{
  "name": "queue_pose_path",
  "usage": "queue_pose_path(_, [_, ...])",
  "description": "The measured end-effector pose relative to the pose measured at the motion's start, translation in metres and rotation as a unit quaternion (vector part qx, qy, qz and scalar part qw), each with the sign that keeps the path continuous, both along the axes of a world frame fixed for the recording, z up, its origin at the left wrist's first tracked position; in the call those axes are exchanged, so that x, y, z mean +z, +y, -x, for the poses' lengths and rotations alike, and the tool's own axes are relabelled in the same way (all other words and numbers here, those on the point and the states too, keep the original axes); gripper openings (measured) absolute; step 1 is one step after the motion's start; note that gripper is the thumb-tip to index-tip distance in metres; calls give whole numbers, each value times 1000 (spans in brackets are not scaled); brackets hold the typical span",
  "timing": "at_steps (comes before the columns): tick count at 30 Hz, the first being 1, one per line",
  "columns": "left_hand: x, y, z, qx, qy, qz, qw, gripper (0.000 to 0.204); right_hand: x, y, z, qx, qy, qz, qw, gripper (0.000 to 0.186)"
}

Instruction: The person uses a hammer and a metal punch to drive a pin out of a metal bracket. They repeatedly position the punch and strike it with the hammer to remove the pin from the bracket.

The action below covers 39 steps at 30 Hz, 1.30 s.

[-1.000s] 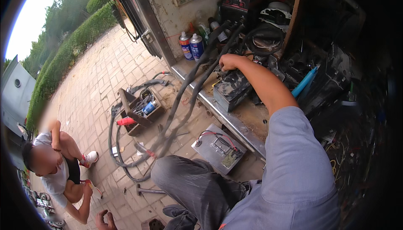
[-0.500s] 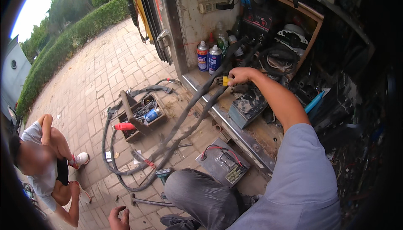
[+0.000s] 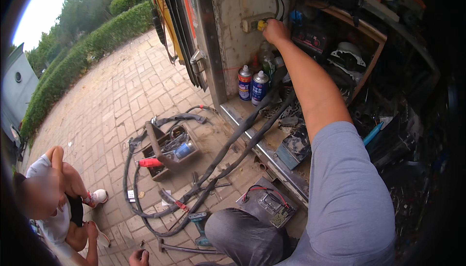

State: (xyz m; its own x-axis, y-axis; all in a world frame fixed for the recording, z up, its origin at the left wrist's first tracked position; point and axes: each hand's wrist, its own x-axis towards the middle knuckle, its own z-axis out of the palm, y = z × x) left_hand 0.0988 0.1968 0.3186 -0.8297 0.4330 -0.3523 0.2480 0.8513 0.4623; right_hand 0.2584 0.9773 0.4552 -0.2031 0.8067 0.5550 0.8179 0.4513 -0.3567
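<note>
My right hand (image 3: 275, 30) reaches up to the wall socket strip (image 3: 251, 24), fingers closed on a yellow plug (image 3: 262, 25). The plug is at the strip's right end; whether its prongs are in cannot be made out. At the lower edge my left hand (image 3: 139, 257) shows only in part, its fingers loosely bent and with nothing visible in them. Below the right forearm, two thick black cables (image 3: 242, 127) run from a dark machine with a red-marked panel (image 3: 310, 40) down to the paving. Two spray cans (image 3: 252, 86) stand on the sill under the socket.
A wooden toolbox (image 3: 179, 161) with a red-handled clamp (image 3: 149, 162) lies among looped cables. By my knee are a cordless drill (image 3: 200, 227) and a battery (image 3: 272, 205). Another person (image 3: 53, 212) crouches at left. A metal sill edge (image 3: 272, 156) borders the cluttered cabin.
My right hand has carried the yellow plug from above the black cables up to the wall socket. My left hand has sunk lower, mostly out of view. The view has shifted slightly.
</note>
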Motion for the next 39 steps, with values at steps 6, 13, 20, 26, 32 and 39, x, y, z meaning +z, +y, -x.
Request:
queue_pose_path(6, [-1,-2,3,17,-35,-3,999,42,-5,42,-5,111,99,88,985,32])
queue_pose_path(13, [5,3,1,32,-27,29,999,42,-13,40,0,192,305,265,894,33])
queue_pose_path(20, [0,2,2,33,-36,22,999,42,1,35,12,131,365,268,882,31])
queue_pose_path(26, [5,5,-1,47,-32,38,998,44,-12,29,27,103,438,211,868,30])
queue_pose_path(32, [9,6,-2,50,-37,44,997,45,-3,18,41,91,394,280,871,39])
queue_pose_path(39, [-5,9,-2,6,-30,65,997,45,11,32,18,73,181,133,972,44])
